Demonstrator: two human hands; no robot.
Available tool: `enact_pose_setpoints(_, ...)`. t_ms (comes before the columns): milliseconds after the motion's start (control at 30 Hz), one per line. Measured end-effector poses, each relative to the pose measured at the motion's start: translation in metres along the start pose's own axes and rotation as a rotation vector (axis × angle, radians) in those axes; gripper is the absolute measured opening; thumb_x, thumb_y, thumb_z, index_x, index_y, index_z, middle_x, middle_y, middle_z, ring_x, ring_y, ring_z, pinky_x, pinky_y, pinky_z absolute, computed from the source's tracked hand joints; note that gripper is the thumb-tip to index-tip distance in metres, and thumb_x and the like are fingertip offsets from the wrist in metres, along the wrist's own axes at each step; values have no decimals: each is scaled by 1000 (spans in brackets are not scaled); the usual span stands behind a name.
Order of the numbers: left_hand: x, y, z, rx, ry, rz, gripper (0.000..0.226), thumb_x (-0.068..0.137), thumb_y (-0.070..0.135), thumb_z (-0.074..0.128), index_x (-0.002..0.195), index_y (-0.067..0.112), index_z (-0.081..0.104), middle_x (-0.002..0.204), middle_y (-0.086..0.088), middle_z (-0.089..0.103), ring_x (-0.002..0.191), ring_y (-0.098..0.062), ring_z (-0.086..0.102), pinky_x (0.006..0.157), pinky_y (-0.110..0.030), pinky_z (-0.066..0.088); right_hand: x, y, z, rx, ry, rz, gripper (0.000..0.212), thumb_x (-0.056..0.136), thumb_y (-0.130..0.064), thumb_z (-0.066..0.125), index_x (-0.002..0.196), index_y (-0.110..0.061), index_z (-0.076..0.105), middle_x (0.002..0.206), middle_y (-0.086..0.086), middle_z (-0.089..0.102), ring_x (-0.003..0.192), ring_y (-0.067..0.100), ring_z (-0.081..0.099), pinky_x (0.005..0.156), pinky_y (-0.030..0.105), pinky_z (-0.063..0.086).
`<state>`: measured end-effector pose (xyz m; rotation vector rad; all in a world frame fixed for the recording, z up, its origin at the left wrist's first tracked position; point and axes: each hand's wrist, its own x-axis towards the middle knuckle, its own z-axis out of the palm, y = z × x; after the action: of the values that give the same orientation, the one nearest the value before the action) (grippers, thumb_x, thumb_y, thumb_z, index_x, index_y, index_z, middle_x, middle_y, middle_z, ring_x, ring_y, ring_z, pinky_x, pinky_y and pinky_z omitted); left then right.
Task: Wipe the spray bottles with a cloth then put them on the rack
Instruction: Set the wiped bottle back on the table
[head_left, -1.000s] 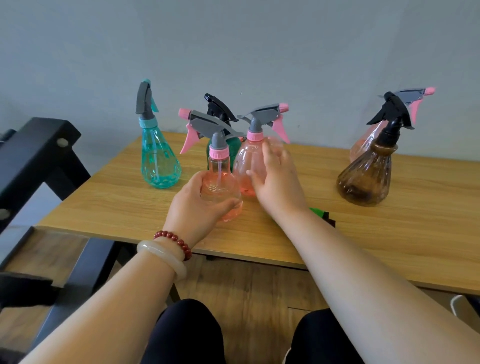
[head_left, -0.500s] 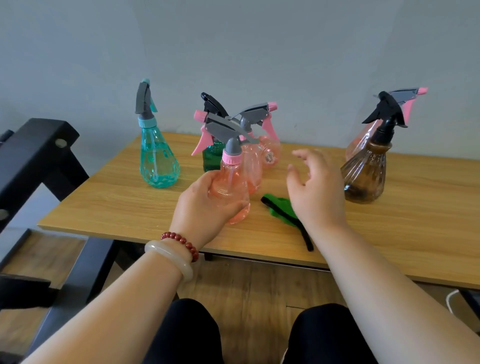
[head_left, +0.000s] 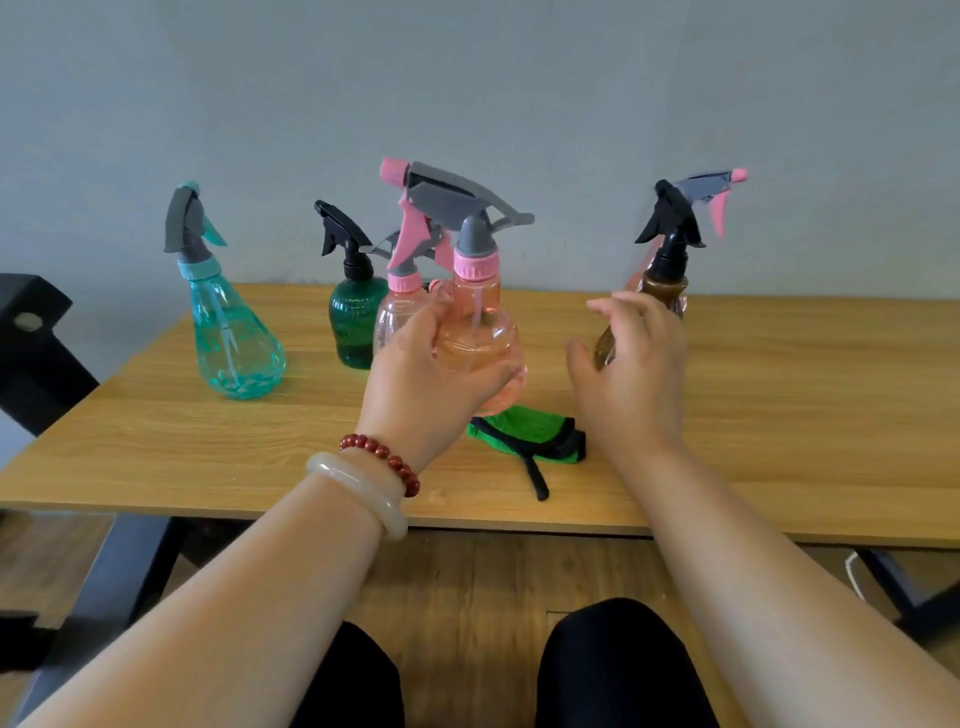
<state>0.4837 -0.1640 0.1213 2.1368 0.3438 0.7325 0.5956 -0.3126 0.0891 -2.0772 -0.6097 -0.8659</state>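
My left hand (head_left: 421, 384) grips a clear pink spray bottle (head_left: 475, 332) with a grey and pink trigger, lifted above the wooden table (head_left: 779, 415). Under it lies a green cloth (head_left: 530, 434) with black trim. My right hand (head_left: 631, 374) hovers empty with relaxed fingers, just right of the bottle and above the cloth. On the table stand a teal bottle (head_left: 228, 338), a dark green bottle (head_left: 353, 317), a second pink bottle (head_left: 397, 312), a brown bottle (head_left: 660, 280) partly hidden by my right hand, and another pink bottle (head_left: 717, 192) behind it.
A black rack frame (head_left: 36, 338) stands at the table's left end. A grey wall runs close behind the bottles. My knees sit under the table's near edge, over a wooden floor.
My left hand has raised the pink bottle off the table toward me. My right hand let go of the second pink bottle and drew right, uncovering the green cloth.
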Motion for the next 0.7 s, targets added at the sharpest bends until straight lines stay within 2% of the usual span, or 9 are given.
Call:
enact_pose_setpoints(67, 4, 3, 7, -2, -8, -7, 61, 70, 47, 82, 124, 36, 55, 112, 20, 64, 106, -3, 61, 95, -31, 53, 1, 5, -3, -6, 54, 21, 38, 82, -20, 74, 117, -11, 64, 130, 12, 53, 123, 35, 46, 104, 45, 37)
enact_pose_setpoints(167, 11, 6, 18, -6, -11, -45, 65, 69, 49, 82, 126, 33, 56, 109, 21, 64, 104, -1, 60, 95, -32, 53, 5, 15, -12, -23, 119, 96, 60, 81, -23, 76, 135, -15, 52, 147, 17, 38, 136, 35, 30, 110, 45, 29)
enact_pose_setpoints(233, 15, 7, 24, -27, -2, -78, 60, 69, 48, 82, 122, 34, 58, 107, 22, 65, 103, -1, 61, 94, -32, 53, 9, 25, -18, 25, 60, 178, 82, 83, -24, 76, 151, -20, 31, 154, 15, 28, 143, 30, 22, 114, 41, 23)
enact_pose_setpoints(300, 17, 9, 30, -32, -5, -100, 57, 70, 47, 82, 120, 34, 58, 106, 22, 65, 103, -2, 61, 94, -32, 53, 15, 38, -20, 102, -76, 285, 97, 84, -24, 76, 156, -25, 13, 155, 6, 31, 142, 24, 29, 115, 39, 28)
enact_pose_setpoints(333, 18, 10, 33, -29, -6, -105, 59, 69, 48, 82, 121, 34, 59, 106, 22, 65, 103, -3, 60, 94, -32, 52, 18, 43, -18, 112, -137, 321, 98, 84, -24, 76, 156, -26, 10, 154, 2, 34, 141, 22, 33, 115, 40, 32)
enact_pose_setpoints(433, 20, 11, 40, -16, -8, -112, 59, 70, 48, 81, 120, 32, 57, 106, 23, 62, 102, -2, 58, 89, -23, 49, 25, 55, -13, 52, -205, 308, 83, 85, -24, 75, 152, -25, 25, 148, -1, 45, 134, 21, 44, 109, 40, 40)
enact_pose_setpoints(533, 21, 10, 44, -7, -8, -106, 51, 73, 44, 82, 114, 38, 53, 103, 26, 59, 98, 6, 54, 80, -12, 39, 36, 61, -8, 38, -255, 271, 66, 84, -28, 76, 141, -22, 44, 136, -1, 55, 123, 20, 52, 100, 37, 45)
enact_pose_setpoints(633, 23, 9, 47, -6, -7, -106, 55, 73, 45, 81, 120, 35, 56, 104, 26, 59, 98, 10, 51, 79, -10, 37, 48, 56, 2, 118, -348, 246, 68, 83, -28, 77, 143, -21, 45, 131, -5, 58, 122, 14, 52, 103, 31, 41)
enact_pose_setpoints(700, 24, 8, 48, 2, -4, -111, 64, 73, 45, 81, 129, 30, 55, 107, 24, 58, 97, 7, 52, 80, -11, 38, 55, 50, 13, 160, -407, 215, 73, 84, -26, 76, 148, -24, 40, 123, -9, 57, 115, 9, 53, 103, 28, 41)
